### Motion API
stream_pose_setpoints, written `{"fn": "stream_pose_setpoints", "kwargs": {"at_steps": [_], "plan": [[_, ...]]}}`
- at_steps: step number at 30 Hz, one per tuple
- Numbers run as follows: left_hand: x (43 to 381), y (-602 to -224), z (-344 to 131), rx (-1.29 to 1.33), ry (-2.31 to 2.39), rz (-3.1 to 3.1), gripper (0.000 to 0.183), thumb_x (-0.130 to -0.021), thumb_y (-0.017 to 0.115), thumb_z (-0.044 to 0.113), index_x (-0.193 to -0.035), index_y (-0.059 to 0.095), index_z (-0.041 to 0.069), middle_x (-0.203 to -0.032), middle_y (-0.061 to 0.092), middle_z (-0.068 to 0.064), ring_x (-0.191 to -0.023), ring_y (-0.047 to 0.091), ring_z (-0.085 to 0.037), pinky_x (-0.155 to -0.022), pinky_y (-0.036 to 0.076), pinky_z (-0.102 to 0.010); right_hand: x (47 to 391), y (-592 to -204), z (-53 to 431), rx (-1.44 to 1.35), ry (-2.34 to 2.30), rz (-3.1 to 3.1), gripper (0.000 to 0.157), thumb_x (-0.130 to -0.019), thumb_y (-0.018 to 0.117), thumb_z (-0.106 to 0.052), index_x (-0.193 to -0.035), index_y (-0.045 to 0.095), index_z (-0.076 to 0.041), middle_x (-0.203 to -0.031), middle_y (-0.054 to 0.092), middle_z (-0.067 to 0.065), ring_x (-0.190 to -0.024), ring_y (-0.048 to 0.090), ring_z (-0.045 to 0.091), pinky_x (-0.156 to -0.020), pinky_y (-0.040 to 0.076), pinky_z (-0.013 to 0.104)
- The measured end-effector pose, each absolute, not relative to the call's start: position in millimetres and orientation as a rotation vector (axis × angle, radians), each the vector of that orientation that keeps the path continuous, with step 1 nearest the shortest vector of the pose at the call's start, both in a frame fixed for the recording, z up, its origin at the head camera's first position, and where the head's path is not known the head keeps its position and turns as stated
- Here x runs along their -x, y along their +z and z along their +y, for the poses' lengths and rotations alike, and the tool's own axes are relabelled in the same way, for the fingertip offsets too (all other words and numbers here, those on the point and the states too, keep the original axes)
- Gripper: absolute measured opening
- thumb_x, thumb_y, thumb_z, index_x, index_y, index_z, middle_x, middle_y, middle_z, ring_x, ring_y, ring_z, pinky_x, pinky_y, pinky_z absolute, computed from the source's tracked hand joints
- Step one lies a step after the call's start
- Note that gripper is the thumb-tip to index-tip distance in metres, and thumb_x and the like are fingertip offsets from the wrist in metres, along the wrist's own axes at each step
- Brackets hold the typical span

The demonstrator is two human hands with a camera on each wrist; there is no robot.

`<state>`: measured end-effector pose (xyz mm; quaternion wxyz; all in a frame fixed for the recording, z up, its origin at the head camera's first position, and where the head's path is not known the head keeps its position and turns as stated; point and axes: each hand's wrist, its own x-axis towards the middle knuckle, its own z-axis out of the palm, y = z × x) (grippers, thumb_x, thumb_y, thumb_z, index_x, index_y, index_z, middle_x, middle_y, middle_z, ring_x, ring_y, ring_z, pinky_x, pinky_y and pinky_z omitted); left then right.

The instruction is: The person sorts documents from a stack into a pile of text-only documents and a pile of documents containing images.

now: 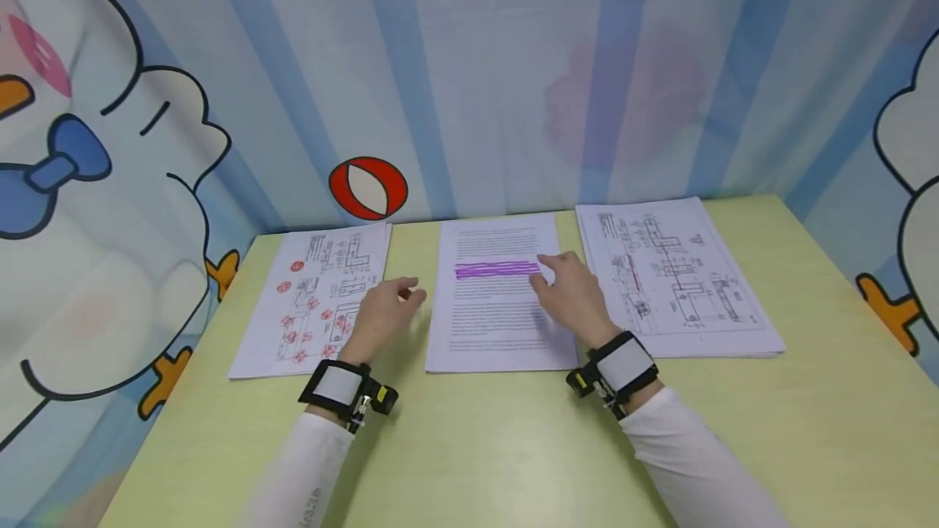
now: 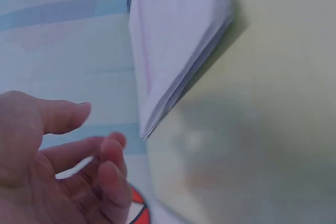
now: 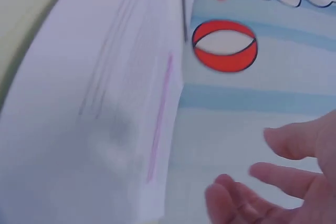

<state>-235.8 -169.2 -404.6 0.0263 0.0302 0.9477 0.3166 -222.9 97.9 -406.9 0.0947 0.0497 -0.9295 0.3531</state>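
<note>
In the head view a stack of printed text sheets (image 1: 506, 324) lies mid-table, its top page crossed by a band of purple highlighter lines (image 1: 497, 270). My right hand (image 1: 575, 296) hovers over that stack's right side, thumb and fingers apart with nothing between them. The right wrist view also shows this hand (image 3: 283, 177) with a gap between thumb and fingers. My left hand (image 1: 385, 312) is over the table between the left and middle stacks, fingers loosely bent and holding nothing. In the left wrist view the left hand (image 2: 79, 156) is likewise bare.
To the left lies a stack of technical drawings (image 1: 257, 349) with red marks. Another drawing stack (image 1: 689, 341) lies to the right. All sit on a pale yellow-green table (image 1: 499, 446), backed by a striped blue curtain (image 1: 491, 88) with cartoon prints.
</note>
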Motion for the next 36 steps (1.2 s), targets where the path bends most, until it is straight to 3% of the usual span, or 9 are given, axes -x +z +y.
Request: {"fn": "stream_pose_setpoints", "kwargs": {"at_steps": [4, 8, 12, 16, 24, 36], "plan": [[234.6, -384.0, -188.5, -0.3, 1.012, 3.094, 0.034, -0.094, 0.052, 0.029, -0.115, 0.065, 0.006, -0.101, 0.067, -0.012, -0.075, 0.057, -0.023, -0.062, 0.044, -0.03, 224.0, -397.4, 73.4, -0.229, 1.205, -2.592, 0.04, -0.09, 0.056, -0.021, -0.126, 0.059, -0.003, -0.115, 0.06, 0.021, -0.085, 0.063, 0.028, -0.07, 0.053, 0.042], [236.4, -368.8, -208.8, -0.43, 0.991, 3.232, 0.033, -0.095, 0.051, 0.028, -0.112, 0.065, 0.004, -0.103, 0.064, -0.015, -0.08, 0.057, -0.026, -0.064, 0.048, -0.036, 225.6, -393.2, 47.2, -0.304, 1.331, -2.47, 0.041, -0.09, 0.057, -0.021, -0.129, 0.056, -0.006, -0.121, 0.06, 0.017, -0.099, 0.062, 0.029, -0.079, 0.053, 0.043], [244.7, -360.8, -231.4, -0.379, 0.895, 3.287, 0.039, -0.096, 0.048, 0.03, -0.122, 0.059, 0.002, -0.118, 0.056, -0.021, -0.097, 0.057, -0.035, -0.079, 0.051, -0.049, 228.4, -395.7, 20.7, -0.387, 1.38, -2.391, 0.049, -0.09, 0.058, -0.022, -0.135, 0.049, -0.006, -0.131, 0.055, 0.016, -0.117, 0.053, 0.03, -0.097, 0.046, 0.046], [250.6, -363.2, -261.4, -0.22, 0.778, 3.279, 0.046, -0.096, 0.046, 0.03, -0.131, 0.051, -0.001, -0.132, 0.048, -0.027, -0.116, 0.049, -0.043, -0.096, 0.042, -0.059, 230.7, -403.5, -5.8, -0.459, 1.454, -2.414, 0.059, -0.089, 0.058, -0.026, -0.142, 0.039, -0.008, -0.143, 0.045, 0.015, -0.133, 0.039, 0.03, -0.11, 0.033, 0.047], [248.5, -387.1, -315.2, 0.068, 0.648, 3.165, 0.056, -0.096, 0.044, 0.026, -0.137, 0.035, -0.012, -0.139, 0.035, -0.038, -0.125, 0.035, -0.053, -0.102, 0.03, -0.065, 225.3, -417.7, -48.7, -0.43, 1.741, -2.631, 0.07, -0.09, 0.055, -0.04, -0.148, 0.026, -0.016, -0.157, 0.015, 0.014, -0.143, 0.018, 0.032, -0.113, 0.024, 0.054], [241.7, -418.9, -359.7, 0.195, 0.513, 2.971, 0.065, -0.095, 0.043, 0.025, -0.136, 0.025, -0.021, -0.14, 0.019, -0.047, -0.128, 0.021, -0.061, -0.104, 0.021, -0.068, 225.1, -441.9, -93.5, -0.188, 2.348, -2.588, 0.08, -0.086, 0.059, -0.044, -0.15, 0.019, -0.017, -0.155, 0.024, 0.012, -0.141, 0.027, 0.028, -0.114, 0.027, 0.045]]}}
